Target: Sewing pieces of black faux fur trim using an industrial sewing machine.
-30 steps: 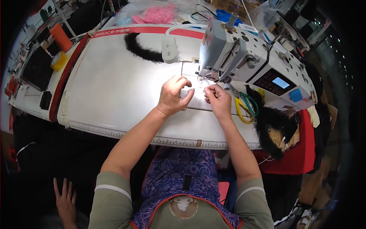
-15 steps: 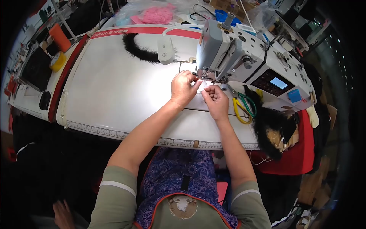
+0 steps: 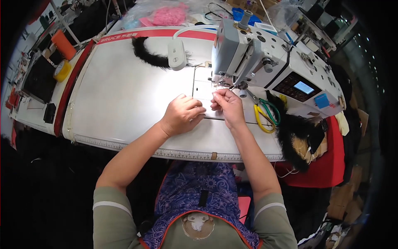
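A white and grey sewing machine stands on the pale table, its needle area lit. Just in front of the needle, my right hand has its thumb and fingertips pinched together; whatever lies between them is too small to make out. My left hand rests lower and to the left over the table, fingers curled and closed. What it may hold is hidden. Right of my right hand lie shears with yellow and green handles. A curved strip of black fur lies at the back, left of the machine's lamp.
More black fur hangs over the table's right edge beside red cloth. A measuring tape runs along the front edge. Yellow tape and an orange cone stand on the left table. Pink fluffy material sits behind.
My left hand has drawn back from the needle, down and to the left. My right hand has shifted slightly left, and the small pale piece between the hands no longer shows.
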`<state>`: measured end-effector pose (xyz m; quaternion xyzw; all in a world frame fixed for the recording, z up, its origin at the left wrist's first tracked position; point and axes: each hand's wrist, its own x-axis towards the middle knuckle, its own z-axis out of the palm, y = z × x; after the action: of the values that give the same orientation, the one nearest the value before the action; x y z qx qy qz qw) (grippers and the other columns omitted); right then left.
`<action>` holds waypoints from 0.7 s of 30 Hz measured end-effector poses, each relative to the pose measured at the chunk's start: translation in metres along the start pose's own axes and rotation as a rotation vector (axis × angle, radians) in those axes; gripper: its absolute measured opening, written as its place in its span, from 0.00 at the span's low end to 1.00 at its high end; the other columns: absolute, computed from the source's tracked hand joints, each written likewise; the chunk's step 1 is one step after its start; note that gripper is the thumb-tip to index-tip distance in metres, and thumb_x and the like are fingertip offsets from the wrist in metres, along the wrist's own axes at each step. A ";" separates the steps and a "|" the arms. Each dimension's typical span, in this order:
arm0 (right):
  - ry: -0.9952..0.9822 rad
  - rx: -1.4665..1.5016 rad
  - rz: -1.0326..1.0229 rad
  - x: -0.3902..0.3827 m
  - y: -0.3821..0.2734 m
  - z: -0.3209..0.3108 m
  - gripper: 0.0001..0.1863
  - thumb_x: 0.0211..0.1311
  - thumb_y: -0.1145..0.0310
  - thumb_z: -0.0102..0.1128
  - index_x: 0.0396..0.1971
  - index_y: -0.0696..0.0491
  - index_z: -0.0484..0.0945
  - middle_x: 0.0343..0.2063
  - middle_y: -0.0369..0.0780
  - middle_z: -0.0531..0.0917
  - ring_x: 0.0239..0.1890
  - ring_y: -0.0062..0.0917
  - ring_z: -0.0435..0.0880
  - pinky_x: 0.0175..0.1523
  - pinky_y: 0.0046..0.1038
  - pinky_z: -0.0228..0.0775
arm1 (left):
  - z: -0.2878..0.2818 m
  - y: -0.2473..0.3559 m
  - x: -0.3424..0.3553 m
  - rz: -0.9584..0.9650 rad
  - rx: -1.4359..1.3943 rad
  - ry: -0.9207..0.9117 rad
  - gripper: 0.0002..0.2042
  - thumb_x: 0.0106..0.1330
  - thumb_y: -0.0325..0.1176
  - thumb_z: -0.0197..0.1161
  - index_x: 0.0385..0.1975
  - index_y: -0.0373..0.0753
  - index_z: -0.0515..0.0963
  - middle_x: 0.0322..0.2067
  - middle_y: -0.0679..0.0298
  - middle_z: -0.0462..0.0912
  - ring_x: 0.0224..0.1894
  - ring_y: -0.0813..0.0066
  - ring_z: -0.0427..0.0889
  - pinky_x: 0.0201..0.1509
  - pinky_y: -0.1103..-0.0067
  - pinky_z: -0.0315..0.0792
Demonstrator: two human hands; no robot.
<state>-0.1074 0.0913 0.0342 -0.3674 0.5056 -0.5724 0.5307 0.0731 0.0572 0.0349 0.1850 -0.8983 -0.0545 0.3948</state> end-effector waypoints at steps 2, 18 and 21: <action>-0.072 -0.391 -0.067 -0.009 -0.007 -0.003 0.04 0.60 0.72 0.55 0.30 0.55 0.78 0.22 0.34 0.81 0.23 0.17 0.78 0.28 0.18 0.68 | -0.002 0.002 0.004 -0.009 -0.074 0.069 0.09 0.49 0.30 0.63 0.32 0.41 0.78 0.34 0.66 0.78 0.30 0.70 0.75 0.36 0.76 0.69; 0.079 -1.534 -0.519 -0.098 -0.071 -0.107 0.14 0.49 0.75 0.60 0.38 0.57 0.75 0.39 0.46 0.78 0.44 0.39 0.77 0.48 0.33 0.69 | 0.022 -0.002 0.016 0.194 -0.155 -0.084 0.03 0.48 0.25 0.63 0.24 0.38 0.79 0.33 0.66 0.78 0.32 0.73 0.78 0.34 0.78 0.75; 0.087 -1.624 -0.213 -0.079 -0.070 -0.125 0.21 0.46 0.76 0.58 0.45 0.57 0.70 0.44 0.50 0.75 0.48 0.44 0.73 0.52 0.37 0.67 | 0.024 -0.004 0.015 0.228 -0.147 -0.099 0.04 0.47 0.25 0.64 0.24 0.37 0.79 0.30 0.66 0.78 0.30 0.72 0.78 0.32 0.78 0.75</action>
<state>-0.2305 0.1872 0.0840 -0.6608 0.7450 -0.0890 0.0218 0.0474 0.0465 0.0278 0.0493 -0.9254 -0.0837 0.3662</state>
